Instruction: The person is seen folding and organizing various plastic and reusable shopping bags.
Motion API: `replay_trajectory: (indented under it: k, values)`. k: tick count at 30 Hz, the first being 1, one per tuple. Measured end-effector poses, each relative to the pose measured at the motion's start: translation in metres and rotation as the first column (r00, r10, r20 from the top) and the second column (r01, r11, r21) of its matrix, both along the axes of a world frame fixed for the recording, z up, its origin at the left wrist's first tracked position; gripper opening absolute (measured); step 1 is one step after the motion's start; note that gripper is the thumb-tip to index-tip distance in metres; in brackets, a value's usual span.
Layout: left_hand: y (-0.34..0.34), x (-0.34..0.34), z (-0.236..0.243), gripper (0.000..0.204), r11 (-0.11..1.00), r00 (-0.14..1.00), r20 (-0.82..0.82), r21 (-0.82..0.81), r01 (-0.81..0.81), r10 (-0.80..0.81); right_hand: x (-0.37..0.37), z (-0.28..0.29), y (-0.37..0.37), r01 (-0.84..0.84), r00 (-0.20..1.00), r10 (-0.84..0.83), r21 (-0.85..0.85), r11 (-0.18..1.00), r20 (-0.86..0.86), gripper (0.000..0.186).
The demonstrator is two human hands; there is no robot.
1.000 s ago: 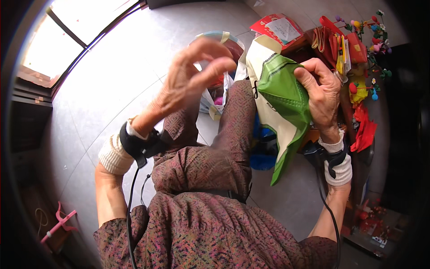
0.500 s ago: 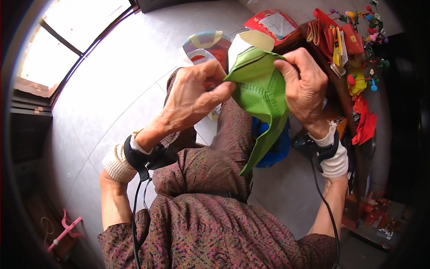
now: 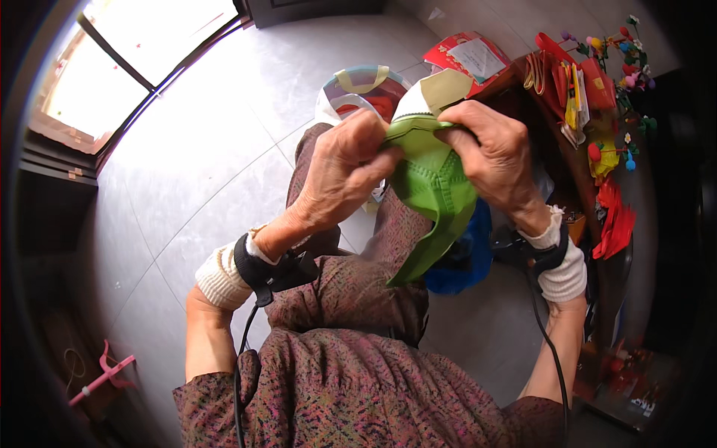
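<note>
Between my hands, above my lap, is a green fabric bag (image 3: 432, 183) with stitched seams and a dark zigzag line of thread along its upper edge. A long tapering piece of it hangs down toward my thigh. My left hand (image 3: 345, 170) pinches the upper left corner between thumb and fingers. At the upper right, my right hand (image 3: 494, 155) grips the edge, its thumb on the near side. A pale cream flap (image 3: 446, 88) stands up behind the green fabric; whether it belongs to the bag I cannot tell.
A clear tub with cream handles (image 3: 364, 80) holds red things beyond my left hand. Something blue (image 3: 461, 261) lies below the bag. On the right stands a wooden cabinet (image 3: 579, 168) with red packets (image 3: 595, 82) and colourful artificial flowers (image 3: 631, 56). A pink stand (image 3: 102, 373) is at lower left.
My hands have come closer together, the right one moving left along the bag's upper edge. That edge is now bunched and folded over, where before it was stretched wider. The whole view has shifted slightly.
</note>
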State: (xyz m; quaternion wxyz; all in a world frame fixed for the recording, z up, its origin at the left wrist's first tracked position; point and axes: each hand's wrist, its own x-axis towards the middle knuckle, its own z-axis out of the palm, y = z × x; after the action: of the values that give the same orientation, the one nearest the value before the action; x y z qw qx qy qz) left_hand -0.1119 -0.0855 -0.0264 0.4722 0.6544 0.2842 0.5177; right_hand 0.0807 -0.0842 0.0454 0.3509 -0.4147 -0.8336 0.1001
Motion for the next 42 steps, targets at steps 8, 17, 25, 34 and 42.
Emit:
replay_trajectory:
  k: [8,17,25,34,42]
  values:
    - [0.011,-0.01,0.0,0.025,0.947,0.994,0.07,-0.307,0.098,-0.08,-0.005,0.0,0.016,-0.187,0.982,0.189,-0.075,0.98,0.016,0.017]
    - [0.01,-0.086,-0.075,0.015,0.842,0.983,0.102,-0.535,-0.072,0.149,0.135,-0.105,-0.085,0.185,0.964,-0.267,-0.739,0.648,0.007,0.028]
    - [-0.013,-0.1,-0.103,0.023,0.794,0.961,0.088,-0.585,-0.162,0.261,0.07,-0.182,-0.196,-0.18,0.482,-0.744,-0.884,0.432,-0.462,0.051]
    - [-0.008,-0.093,-0.108,0.026,0.861,0.957,-0.016,-0.431,-0.269,0.291,0.049,-0.115,-0.175,0.064,0.552,-0.66,-0.763,0.643,-0.51,0.035]
    - [-0.009,-0.11,-0.119,0.02,0.873,0.961,-0.07,-0.403,-0.274,0.269,0.05,-0.116,-0.164,0.231,0.596,-0.704,-0.758,0.61,-0.385,0.031]
